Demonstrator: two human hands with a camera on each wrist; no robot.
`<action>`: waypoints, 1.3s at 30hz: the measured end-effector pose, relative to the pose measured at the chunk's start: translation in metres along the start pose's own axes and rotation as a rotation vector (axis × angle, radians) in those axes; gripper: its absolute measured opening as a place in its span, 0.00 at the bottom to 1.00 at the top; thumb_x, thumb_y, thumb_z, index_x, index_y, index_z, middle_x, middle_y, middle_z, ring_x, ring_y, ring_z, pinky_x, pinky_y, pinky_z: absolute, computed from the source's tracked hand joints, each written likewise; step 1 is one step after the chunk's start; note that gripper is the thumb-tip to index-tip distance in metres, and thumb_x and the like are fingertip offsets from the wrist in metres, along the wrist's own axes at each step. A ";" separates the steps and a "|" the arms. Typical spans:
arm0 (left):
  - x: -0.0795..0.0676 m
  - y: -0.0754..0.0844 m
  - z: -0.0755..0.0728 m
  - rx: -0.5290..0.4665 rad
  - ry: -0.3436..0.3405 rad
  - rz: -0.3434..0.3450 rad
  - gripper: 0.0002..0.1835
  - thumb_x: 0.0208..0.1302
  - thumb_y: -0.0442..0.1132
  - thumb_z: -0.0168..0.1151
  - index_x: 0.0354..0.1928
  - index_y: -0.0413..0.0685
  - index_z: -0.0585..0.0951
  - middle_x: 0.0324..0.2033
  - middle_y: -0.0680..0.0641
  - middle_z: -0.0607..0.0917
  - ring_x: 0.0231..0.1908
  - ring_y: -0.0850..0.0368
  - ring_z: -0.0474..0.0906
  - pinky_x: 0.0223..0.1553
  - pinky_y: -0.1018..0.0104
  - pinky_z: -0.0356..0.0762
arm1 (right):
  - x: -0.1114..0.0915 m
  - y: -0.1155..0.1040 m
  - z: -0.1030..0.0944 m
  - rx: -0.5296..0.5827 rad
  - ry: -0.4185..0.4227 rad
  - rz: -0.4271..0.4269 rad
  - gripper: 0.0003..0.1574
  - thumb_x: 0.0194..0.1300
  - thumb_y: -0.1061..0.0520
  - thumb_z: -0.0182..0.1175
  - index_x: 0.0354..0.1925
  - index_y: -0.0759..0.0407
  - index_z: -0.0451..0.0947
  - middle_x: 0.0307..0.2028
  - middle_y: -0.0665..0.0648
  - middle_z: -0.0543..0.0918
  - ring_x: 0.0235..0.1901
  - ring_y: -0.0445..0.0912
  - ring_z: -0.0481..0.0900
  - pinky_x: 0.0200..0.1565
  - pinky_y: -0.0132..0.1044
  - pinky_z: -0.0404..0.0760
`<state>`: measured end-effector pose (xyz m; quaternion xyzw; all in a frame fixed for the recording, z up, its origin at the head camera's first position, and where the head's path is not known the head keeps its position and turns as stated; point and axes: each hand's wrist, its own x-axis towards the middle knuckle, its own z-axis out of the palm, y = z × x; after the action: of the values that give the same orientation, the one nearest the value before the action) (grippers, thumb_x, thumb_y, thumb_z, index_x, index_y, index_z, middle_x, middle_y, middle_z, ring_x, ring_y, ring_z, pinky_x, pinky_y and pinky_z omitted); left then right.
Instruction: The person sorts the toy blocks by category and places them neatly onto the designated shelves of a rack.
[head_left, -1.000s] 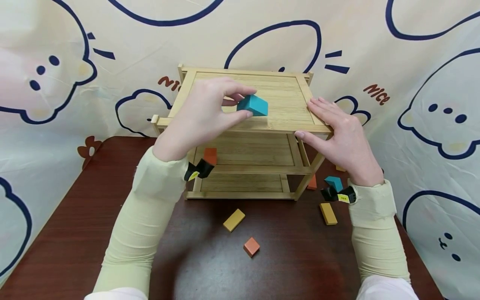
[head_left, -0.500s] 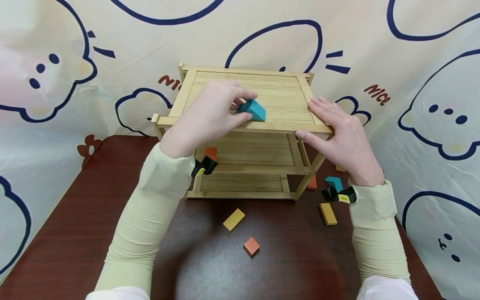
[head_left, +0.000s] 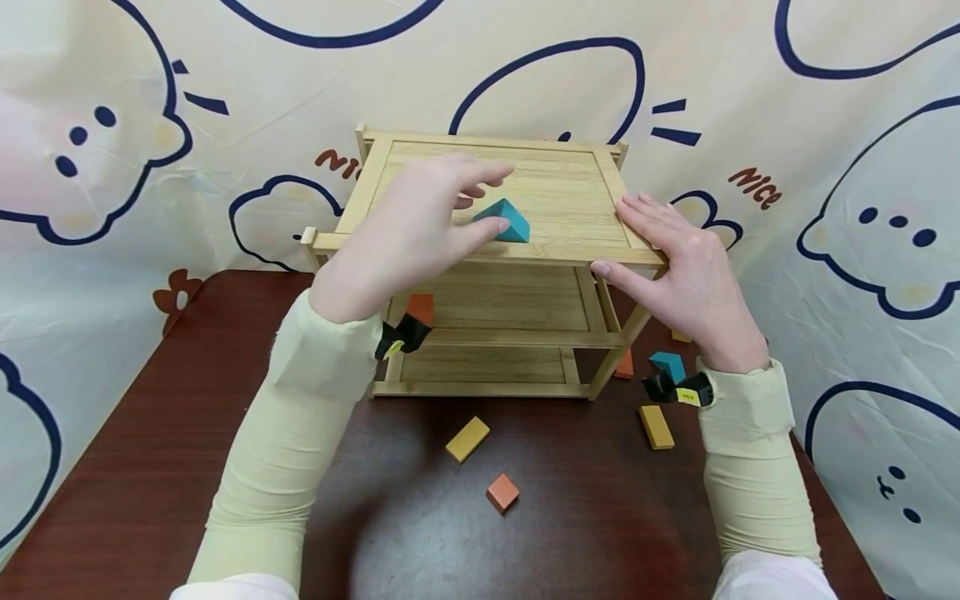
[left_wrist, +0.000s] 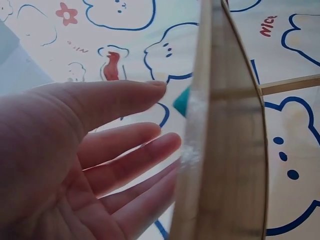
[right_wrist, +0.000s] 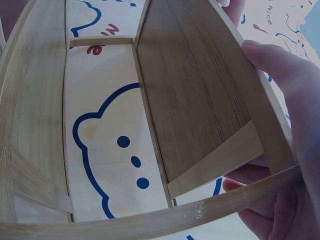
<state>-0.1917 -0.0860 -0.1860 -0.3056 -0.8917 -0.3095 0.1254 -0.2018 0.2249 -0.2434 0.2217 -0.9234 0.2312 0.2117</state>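
A teal wedge block (head_left: pixel 504 221) lies on the top tier of a three-tier bamboo rack (head_left: pixel 570 192). My left hand (head_left: pixel 483 200) hovers just left of the block with its fingers spread and straight, holding nothing; the thumb tip is close to the block's near side. In the left wrist view the open fingers (left_wrist: pixel 125 100) stand beside the rack's top edge (left_wrist: pixel 225 150), and a sliver of the teal block (left_wrist: pixel 182 101) shows behind. My right hand (head_left: pixel 675 258) lies flat on the top tier's right rim, thumb against the front rail (right_wrist: pixel 240 207).
An orange block (head_left: pixel 422 308) sits on the middle tier. On the dark brown table (head_left: pixel 150 433) lie a yellow block (head_left: pixel 468 439), an orange block (head_left: pixel 502 492), another yellow block (head_left: pixel 657 427), a teal block (head_left: pixel 667 365) and an orange piece (head_left: pixel 624 365). A cartoon-print cloth hangs behind.
The left hand lowered the teal block onto the top tier and spread its fingers off it. The right hand stayed on the rack's right rim.
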 end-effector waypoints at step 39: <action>-0.099 -0.006 -0.005 -0.069 0.287 0.192 0.24 0.59 0.35 0.77 0.59 0.46 0.85 0.52 0.53 0.86 0.56 0.58 0.80 0.59 0.62 0.74 | -0.001 -0.001 -0.001 0.006 -0.003 0.007 0.48 0.61 0.33 0.70 0.74 0.44 0.69 0.71 0.48 0.69 0.73 0.43 0.60 0.70 0.56 0.62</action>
<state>-0.1180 -0.1398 -0.2258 -0.3461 -0.8201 -0.3670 0.2700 -0.2007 0.2249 -0.2430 0.2195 -0.9238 0.2345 0.2086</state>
